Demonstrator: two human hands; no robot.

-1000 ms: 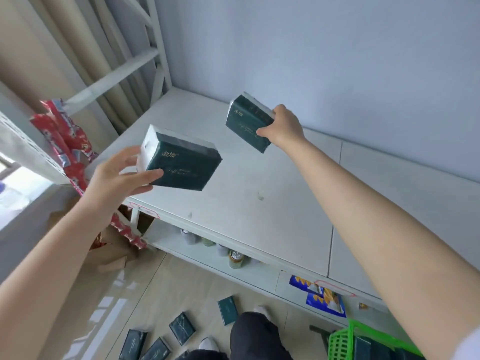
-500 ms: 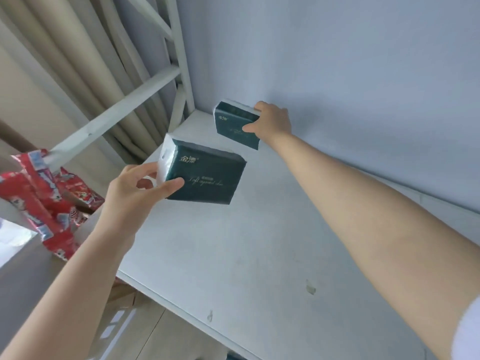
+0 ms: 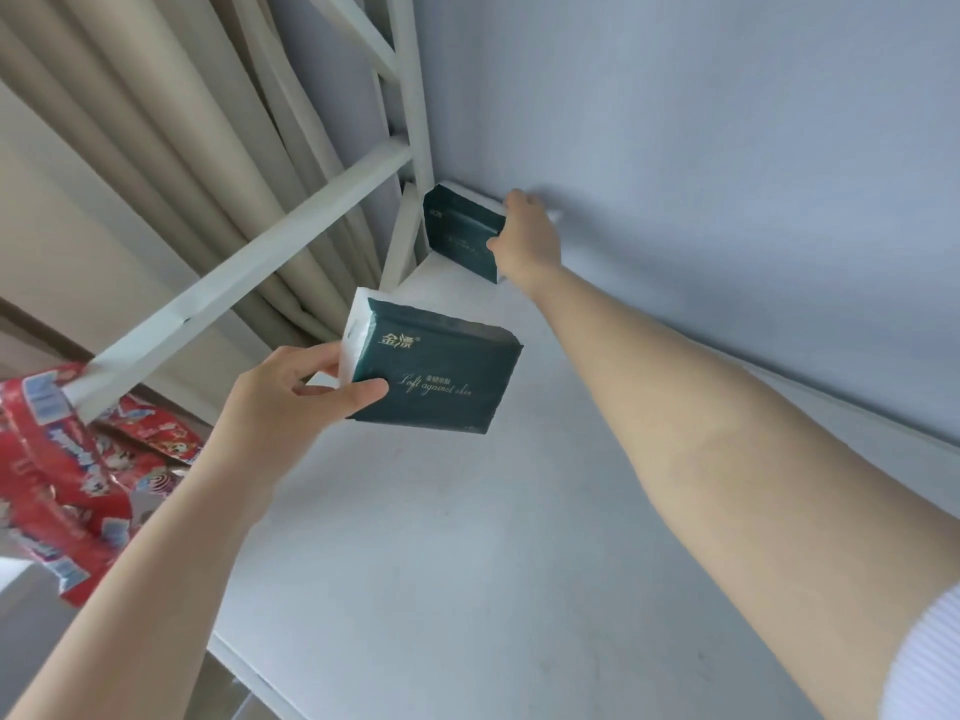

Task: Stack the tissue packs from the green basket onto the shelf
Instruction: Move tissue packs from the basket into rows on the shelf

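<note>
The right hand (image 3: 524, 236) grips a tissue pack (image 3: 460, 231) in the shelf (image 3: 467, 511) corner. The left hand (image 3: 291, 392) holds a second pack (image 3: 441, 376).

The person's left hand (image 3: 291, 392) and right hand (image 3: 530, 241) are bare, and both forearms are uncovered along all of their visible length. High on the right arm sits the hem of a white sleeve (image 3: 930, 662), short, of finely ribbed fabric, its edge curving across the arm above the elbow.
</note>
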